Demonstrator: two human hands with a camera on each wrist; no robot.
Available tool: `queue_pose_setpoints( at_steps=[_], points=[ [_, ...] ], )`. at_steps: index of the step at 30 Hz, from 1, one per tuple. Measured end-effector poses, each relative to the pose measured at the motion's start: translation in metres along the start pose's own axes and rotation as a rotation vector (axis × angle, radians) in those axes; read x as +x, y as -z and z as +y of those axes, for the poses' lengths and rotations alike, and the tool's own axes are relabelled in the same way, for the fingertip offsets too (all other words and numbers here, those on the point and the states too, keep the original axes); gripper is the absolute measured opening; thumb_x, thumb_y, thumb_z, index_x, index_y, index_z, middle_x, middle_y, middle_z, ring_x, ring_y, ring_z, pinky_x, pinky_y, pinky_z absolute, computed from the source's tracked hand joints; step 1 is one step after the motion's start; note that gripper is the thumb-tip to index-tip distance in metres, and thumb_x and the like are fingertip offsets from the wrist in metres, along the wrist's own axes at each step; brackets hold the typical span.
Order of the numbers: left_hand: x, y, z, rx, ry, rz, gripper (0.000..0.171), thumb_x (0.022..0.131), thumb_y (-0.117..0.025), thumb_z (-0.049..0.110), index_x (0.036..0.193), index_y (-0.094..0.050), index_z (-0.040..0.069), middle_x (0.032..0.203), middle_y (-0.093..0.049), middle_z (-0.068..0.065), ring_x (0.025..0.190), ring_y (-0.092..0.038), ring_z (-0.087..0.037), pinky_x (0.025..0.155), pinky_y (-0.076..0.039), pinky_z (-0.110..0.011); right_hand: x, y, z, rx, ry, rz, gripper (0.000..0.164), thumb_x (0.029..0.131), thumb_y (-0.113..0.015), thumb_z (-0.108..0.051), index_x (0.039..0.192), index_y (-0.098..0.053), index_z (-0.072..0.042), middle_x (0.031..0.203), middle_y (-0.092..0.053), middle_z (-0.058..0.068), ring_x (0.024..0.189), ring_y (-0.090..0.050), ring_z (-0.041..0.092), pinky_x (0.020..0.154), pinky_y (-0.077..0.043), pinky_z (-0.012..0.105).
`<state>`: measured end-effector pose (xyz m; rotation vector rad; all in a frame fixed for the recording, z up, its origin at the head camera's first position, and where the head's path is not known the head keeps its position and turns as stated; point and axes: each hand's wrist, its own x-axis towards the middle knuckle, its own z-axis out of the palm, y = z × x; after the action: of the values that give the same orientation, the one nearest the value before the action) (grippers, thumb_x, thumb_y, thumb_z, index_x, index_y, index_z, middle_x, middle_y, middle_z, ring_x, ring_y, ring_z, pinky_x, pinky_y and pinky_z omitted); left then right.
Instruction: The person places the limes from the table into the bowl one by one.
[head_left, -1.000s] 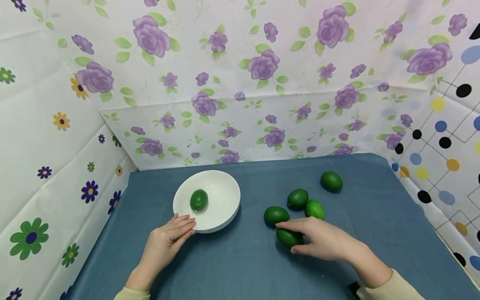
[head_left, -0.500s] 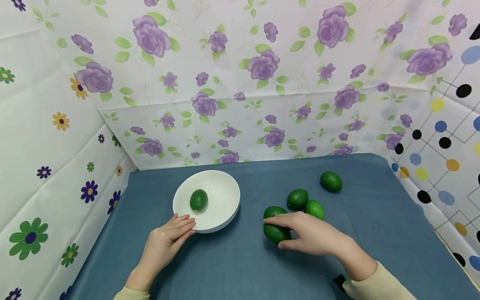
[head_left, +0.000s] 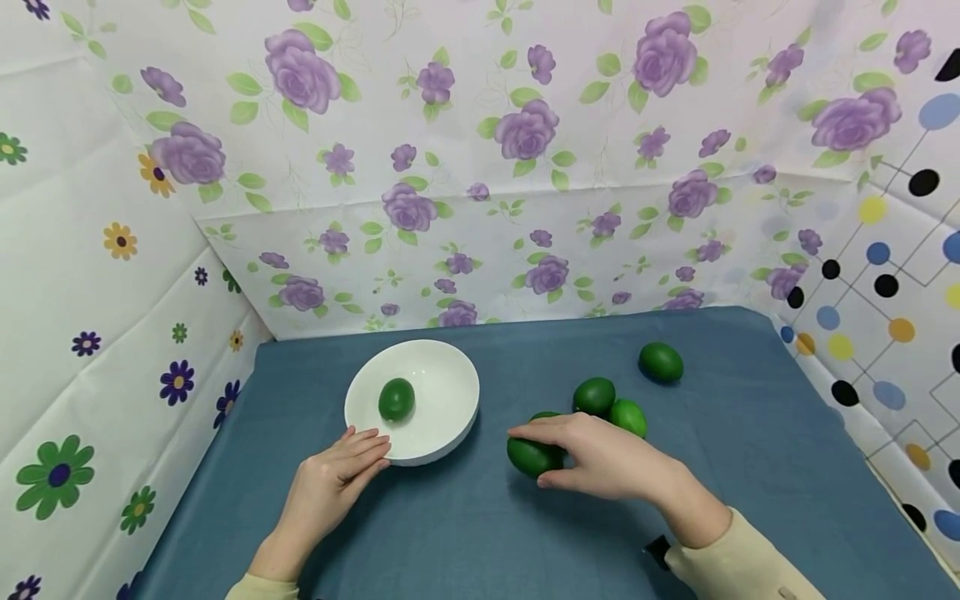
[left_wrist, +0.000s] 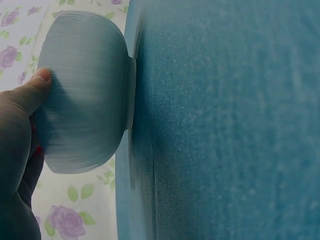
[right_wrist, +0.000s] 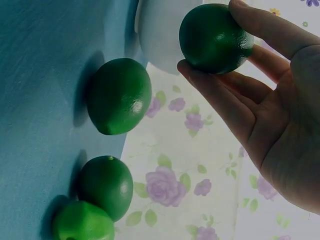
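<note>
- Just above the blue cloth [head_left: 465, 542], the right hand [head_left: 603, 457] had a dark green lime [head_left: 534, 458] gripped between thumb and fingertips, lifted off the surface, a bit right of the bowl and not touching it.
- Over on the other side, the left hand [head_left: 326, 487] was holding the white bowl [head_left: 444, 404] by its near-left edge, fingers pretty straight over the rim, thumb on the outer wall.
- One bowl lime [head_left: 397, 400] sat inside, left of centre.
- A half-hidden lime [right_wrist: 119, 96] was on the cloth behind the right hand, way clearer from the right wrist cam.
- Next along, another dark lime [head_left: 595, 395] sat right up against a brighter lime [head_left: 628, 417].
- Farther back and right, a lone lime [head_left: 661, 362] lay by itself.
- Backdrop [head_left: 480, 258] was white with purple roses, btw.
</note>
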<state>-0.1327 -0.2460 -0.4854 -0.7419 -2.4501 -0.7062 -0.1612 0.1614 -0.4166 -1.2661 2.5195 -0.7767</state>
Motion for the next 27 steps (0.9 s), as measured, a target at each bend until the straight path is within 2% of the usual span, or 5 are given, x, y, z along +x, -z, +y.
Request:
queue_pose_setpoints(
  at_steps=[7,13,16,22,27],
  points=[
    [0.000,0.000,-0.001,-0.001,-0.010,0.004,0.032,0.082,-0.083,0.018,0.114,-0.078,0.016,0.114,-0.072,0.004,0.113,-0.067,-0.018,0.113,-0.041,-0.034,0.004,0.002,-0.003,0.004,0.007,-0.011,0.065,0.093,-0.072,-0.039,0.149,-0.039,-0.040,0.144,-0.050,-0.017,0.123,-0.053,0.002,0.087,-0.055,0.026],
    [-0.001,-0.001,-0.001,0.002,-0.016,0.010,0.032,0.082,-0.083,0.017,0.114,-0.078,0.017,0.114,-0.073,0.004,0.112,-0.067,-0.018,0.112,-0.042,-0.035,0.008,0.001,-0.006,-0.005,0.008,-0.002,0.067,0.092,-0.074,-0.035,0.149,-0.039,-0.040,0.145,-0.049,-0.017,0.129,-0.051,0.006,0.099,-0.053,0.029],
    [-0.001,-0.001,-0.002,0.001,-0.022,0.014,0.034,0.082,-0.083,0.017,0.115,-0.077,0.019,0.114,-0.073,0.004,0.112,-0.067,-0.019,0.112,-0.041,-0.033,0.010,0.000,-0.007,-0.001,0.007,0.004,0.067,0.092,-0.074,-0.033,0.149,-0.040,-0.040,0.145,-0.049,-0.016,0.130,-0.051,0.007,0.101,-0.052,0.029],
    [-0.001,-0.001,-0.001,0.003,-0.019,0.016,0.034,0.082,-0.083,0.018,0.116,-0.077,0.020,0.114,-0.073,0.004,0.112,-0.067,-0.019,0.113,-0.041,-0.032,0.011,-0.004,-0.009,0.024,0.001,-0.003,0.066,0.092,-0.073,-0.035,0.149,-0.040,-0.040,0.144,-0.049,-0.017,0.125,-0.053,0.005,0.090,-0.054,0.026],
    [-0.001,-0.001,0.000,0.006,0.003,0.002,0.031,0.083,-0.082,0.019,0.114,-0.078,0.017,0.115,-0.072,0.004,0.113,-0.066,-0.018,0.114,-0.040,-0.032,0.010,-0.007,-0.009,0.040,0.004,0.000,0.065,0.092,-0.072,-0.038,0.148,-0.040,-0.042,0.142,-0.050,-0.018,0.119,-0.055,0.003,0.085,-0.055,0.025]
  ],
)
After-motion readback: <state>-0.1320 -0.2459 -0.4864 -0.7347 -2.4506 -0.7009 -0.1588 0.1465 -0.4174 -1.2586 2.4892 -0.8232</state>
